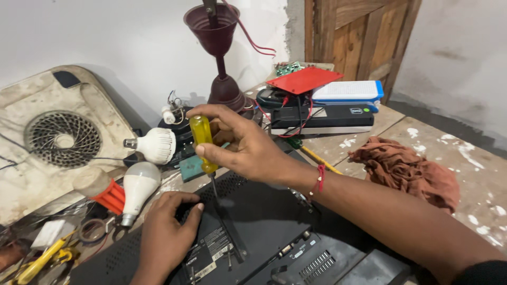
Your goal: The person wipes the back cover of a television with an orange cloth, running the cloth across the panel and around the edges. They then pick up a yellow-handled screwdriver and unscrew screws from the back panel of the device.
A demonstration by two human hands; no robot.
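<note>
My right hand (243, 145) grips a screwdriver (203, 142) by its yellow translucent handle, held upright. Its metal shaft points down onto the black back panel (264, 216) of a flat screen device lying on the workbench. My left hand (166, 227) rests flat on the panel just left of the shaft tip, fingers curled near the vent grille. A red thread bracelet circles my right wrist.
Two white bulbs (150, 145) (138, 184) lie left of the panel. A dirty fan cover (60, 137) leans on the wall. A maroon ceiling fan part (222, 63), black and white boxes (327, 113), a red plate (303, 79) and a brown rag (406, 169) sit behind and right.
</note>
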